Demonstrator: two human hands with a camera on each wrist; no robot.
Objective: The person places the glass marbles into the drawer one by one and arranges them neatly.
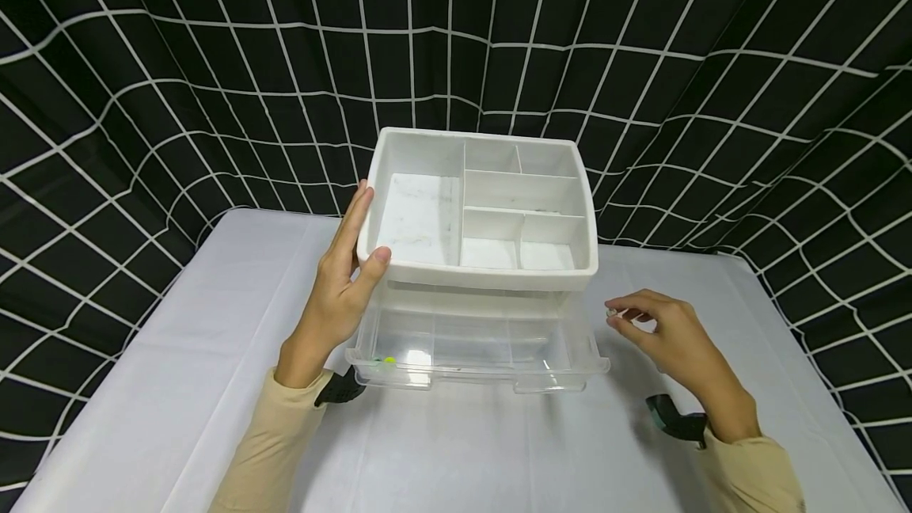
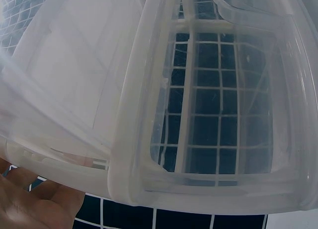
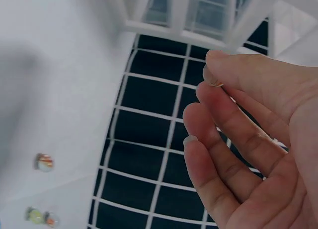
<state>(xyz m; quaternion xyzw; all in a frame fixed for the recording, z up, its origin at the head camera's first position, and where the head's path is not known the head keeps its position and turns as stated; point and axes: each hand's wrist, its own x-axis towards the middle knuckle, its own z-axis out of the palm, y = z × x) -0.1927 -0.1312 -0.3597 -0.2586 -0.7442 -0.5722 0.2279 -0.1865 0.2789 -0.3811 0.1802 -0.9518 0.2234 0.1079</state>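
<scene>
A white organizer (image 1: 484, 277) with a divided top tray has its clear drawer (image 1: 477, 374) standing out at the front. My left hand (image 1: 340, 283) rests along the organizer's left side, fingers fairly straight, with the thumb on the front rim. To the right of the drawer, my right hand (image 1: 659, 331) pinches a small glass marble (image 3: 213, 82) between thumb and index finger; the fingertips partly cover it. A yellow-green marble (image 1: 389, 360) shows at the drawer's left front corner. In the right wrist view, an orange-and-white marble (image 3: 44, 162) lies on the white cloth.
Two more marbles, one yellowish (image 3: 35, 215) and one orange-and-clear (image 3: 51, 219), sit side by side on the cloth. The white-covered table (image 1: 456, 457) backs onto a black curtain (image 1: 456, 38) with a white grid, which also rises at both sides.
</scene>
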